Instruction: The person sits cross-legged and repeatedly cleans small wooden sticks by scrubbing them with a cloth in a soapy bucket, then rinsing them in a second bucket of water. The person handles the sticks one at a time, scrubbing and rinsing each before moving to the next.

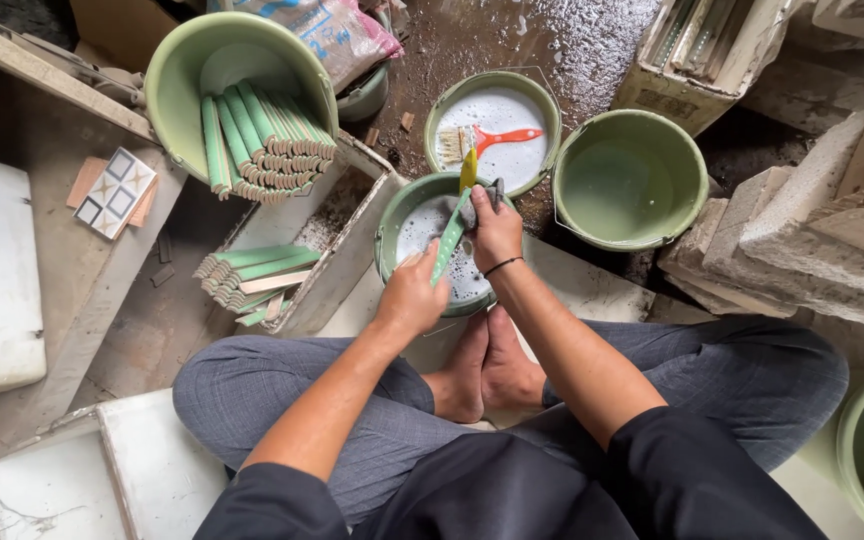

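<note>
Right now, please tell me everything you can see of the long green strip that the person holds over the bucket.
The green strip is a long, narrow, pale green piece, glossy like glazed ceramic, wet with white spots. It slants over the green bucket of foamy water. The left hand grips its lower end. The right hand presses a grey cloth and a yellow-handled tool against its upper part. Similar strips are stacked nearby.

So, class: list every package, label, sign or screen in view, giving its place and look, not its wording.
Crumpled plastic sack: top centre behind the tipped green bucket; white and pink with blue print.
Long cardboard box: top right on wet ground; pale, open, dark stamp on its side.
No signs or screens.
</note>
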